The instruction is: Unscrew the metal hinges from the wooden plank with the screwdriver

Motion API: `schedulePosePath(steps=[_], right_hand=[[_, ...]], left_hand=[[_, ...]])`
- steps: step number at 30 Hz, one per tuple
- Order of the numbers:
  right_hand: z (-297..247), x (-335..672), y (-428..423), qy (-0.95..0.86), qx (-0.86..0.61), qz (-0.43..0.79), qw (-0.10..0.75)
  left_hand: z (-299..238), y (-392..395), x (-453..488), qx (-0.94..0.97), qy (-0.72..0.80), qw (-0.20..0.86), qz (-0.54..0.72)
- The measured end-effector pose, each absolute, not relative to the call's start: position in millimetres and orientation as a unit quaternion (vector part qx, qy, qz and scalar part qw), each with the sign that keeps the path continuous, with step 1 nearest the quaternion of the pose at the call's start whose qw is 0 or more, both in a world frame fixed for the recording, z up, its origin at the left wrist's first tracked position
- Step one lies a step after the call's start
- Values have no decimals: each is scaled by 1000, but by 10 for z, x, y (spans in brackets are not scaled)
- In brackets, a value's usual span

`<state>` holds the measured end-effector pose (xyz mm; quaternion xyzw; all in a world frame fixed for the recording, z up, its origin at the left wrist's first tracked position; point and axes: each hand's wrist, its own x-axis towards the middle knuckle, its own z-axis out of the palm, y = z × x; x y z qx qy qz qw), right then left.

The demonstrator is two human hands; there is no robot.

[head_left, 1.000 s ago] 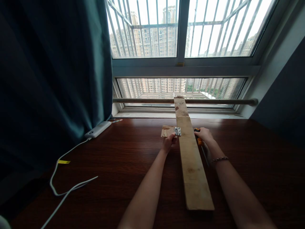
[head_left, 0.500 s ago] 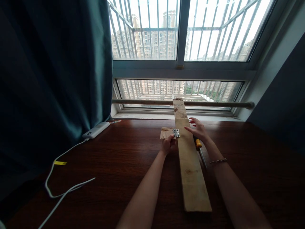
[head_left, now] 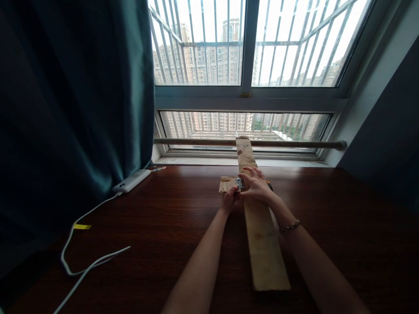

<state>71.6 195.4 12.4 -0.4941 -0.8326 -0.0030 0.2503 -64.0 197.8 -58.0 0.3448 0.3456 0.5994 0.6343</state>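
Observation:
A long wooden plank [head_left: 266,244] runs from near me towards the window. At its left edge is a small wooden board [head_left: 225,183] with a silver metal hinge [head_left: 240,183] between the two. My left hand [head_left: 229,200] is closed on the small board's near edge, thumb beside the hinge. Across the plank reaches my right hand [head_left: 257,186], its fingers curved and apart, thumb and fingertips around the hinge's right side. Whether those fingertips touch the hinge I cannot tell. Only the dark and orange end of a screwdriver [head_left: 269,185] shows past my right hand.
A dark red-brown wooden tabletop [head_left: 147,226] lies underneath. To the left are a white power strip [head_left: 132,181], a white cable [head_left: 83,272] with a yellow tag, and a dark curtain [head_left: 131,109]. A horizontal rail [head_left: 294,144] crosses before the window, at the plank's far end.
My right hand has moved left, from beside the plank's right edge to over the plank at the hinge. It now covers most of the screwdriver. My left hand stays on the small board.

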Motion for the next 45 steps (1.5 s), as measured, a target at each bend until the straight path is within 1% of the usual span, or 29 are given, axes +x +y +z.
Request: schedulePosePath(steps=[5,11,17,22,24,26,28,30,32,34,35,38,40,41,43,45], right_hand=[[122,700,1973,-827,-507,-3,244],[114,698,1984,-821,-506,8,264],[123,695,1992,-819,-511,21,261],[136,694,1983,-820,-508,28,262],[140,693,1977,-819,-508,27,264],[144,691,1972,-818,-510,29,263],[148,689,1967,-816,-514,32,261],[152,687,1964,-815,-515,33,263],[154,687,1964,-816,-511,34,266],[154,687,1964,-817,-508,36,269],[153,686,1965,-817,-508,37,271],[151,681,1962,-816,-506,33,277],[151,676,1957,-816,-505,30,280],[152,674,1954,-816,-506,30,279],[152,671,1950,-816,-508,29,276],[150,671,1951,-818,-505,25,274]], left_hand=[[-569,1973,-631,347,351,624,605],[-584,1975,-640,343,368,623,598],[-561,1971,-637,321,334,648,604],[-541,1957,-594,342,324,642,605],[-545,1971,-608,349,324,596,647],[-557,2009,-690,318,348,506,722],[-556,2062,-849,247,407,411,777],[-504,2113,-1047,189,480,338,788],[-366,2148,-1219,222,520,251,786],[-147,2167,-1311,341,516,193,762],[-23,2174,-1320,414,501,198,734],[292,2201,-1237,619,444,300,574],[381,2232,-1141,685,432,354,468],[384,2248,-1098,698,430,372,436],[333,2280,-1034,699,428,398,412],[257,2299,-1005,689,427,413,416]])
